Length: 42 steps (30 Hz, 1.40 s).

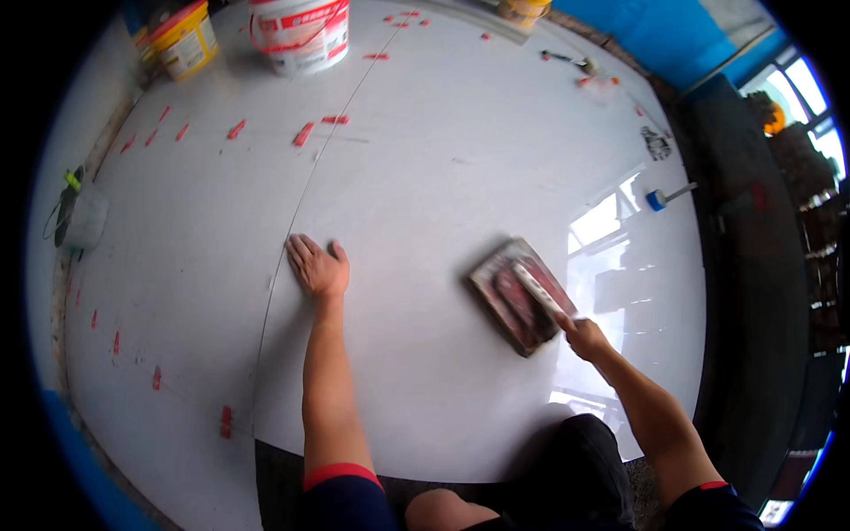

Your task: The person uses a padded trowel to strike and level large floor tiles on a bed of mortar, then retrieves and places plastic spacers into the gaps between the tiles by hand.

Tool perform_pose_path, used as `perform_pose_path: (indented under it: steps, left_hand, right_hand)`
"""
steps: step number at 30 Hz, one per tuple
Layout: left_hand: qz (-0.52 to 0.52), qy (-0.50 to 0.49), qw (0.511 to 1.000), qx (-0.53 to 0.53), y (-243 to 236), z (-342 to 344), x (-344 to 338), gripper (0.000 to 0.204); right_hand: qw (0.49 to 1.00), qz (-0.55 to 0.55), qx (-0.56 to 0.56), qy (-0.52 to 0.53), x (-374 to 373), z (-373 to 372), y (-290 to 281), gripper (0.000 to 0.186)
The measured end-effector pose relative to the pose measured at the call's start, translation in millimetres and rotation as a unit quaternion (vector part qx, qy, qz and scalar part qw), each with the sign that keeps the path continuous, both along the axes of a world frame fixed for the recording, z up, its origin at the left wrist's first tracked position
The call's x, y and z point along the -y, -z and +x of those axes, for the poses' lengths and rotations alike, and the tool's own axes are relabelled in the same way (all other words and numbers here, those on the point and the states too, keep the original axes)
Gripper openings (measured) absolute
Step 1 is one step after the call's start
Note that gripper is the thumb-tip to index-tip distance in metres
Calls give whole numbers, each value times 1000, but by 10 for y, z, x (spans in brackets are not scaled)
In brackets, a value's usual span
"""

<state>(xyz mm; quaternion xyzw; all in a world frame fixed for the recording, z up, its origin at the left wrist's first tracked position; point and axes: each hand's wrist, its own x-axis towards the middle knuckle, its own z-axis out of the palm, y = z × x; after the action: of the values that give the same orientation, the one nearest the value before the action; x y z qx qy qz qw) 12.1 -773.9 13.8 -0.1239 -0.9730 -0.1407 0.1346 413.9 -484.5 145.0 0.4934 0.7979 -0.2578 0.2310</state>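
Observation:
My left hand [317, 267] lies flat on a large glossy white floor tile [407, 195], fingers spread, its fingertips close to the thin seam between two tiles. To the right, my right hand [586, 338] is closed around the pale handle of a worn rectangular float-like tool [518, 305]. The tool has a reddish-brown, dirty top and is smeared by motion. It is over the right part of the tile; whether its underside touches the tile I cannot tell.
Red levelling wedges [304, 134] stand along the tile seams. A white-and-red bucket [299, 35] and a yellow bucket [183, 40] stand at the back. A blue-headed tool [656, 200] lies near the right edge. A clear container [86, 218] sits by the left wall.

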Motion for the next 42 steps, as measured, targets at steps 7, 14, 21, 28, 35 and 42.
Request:
perform_pose_path:
  steps: [7, 14, 21, 28, 35, 42]
  left_hand:
    - [-78, 174, 979, 71, -253, 1676, 326, 83]
    - [-122, 139, 979, 89, -251, 2585, 201, 83]
    - [-93, 137, 983, 74, -247, 2550, 254, 79]
    - [-120, 146, 981, 35, -149, 2516, 193, 76]
    - [-127, 142, 982, 1, 10, 2421, 249, 74]
    - [-125, 150, 981, -11, 151, 2403, 330, 74]
  right_hand:
    - [909, 143, -190, 344, -331, 2468, -1948, 63]
    - [732, 314, -460, 392, 350, 3076, -1327, 61]
    - [888, -73, -212, 401, -840, 1664, -647, 67]
    - [822, 254, -460, 218, -231, 3120, -1833, 66]
    - [895, -67, -138, 419, -182, 2589, -386, 71]
    - [867, 157, -367, 299, -65, 4255, -2025, 56]
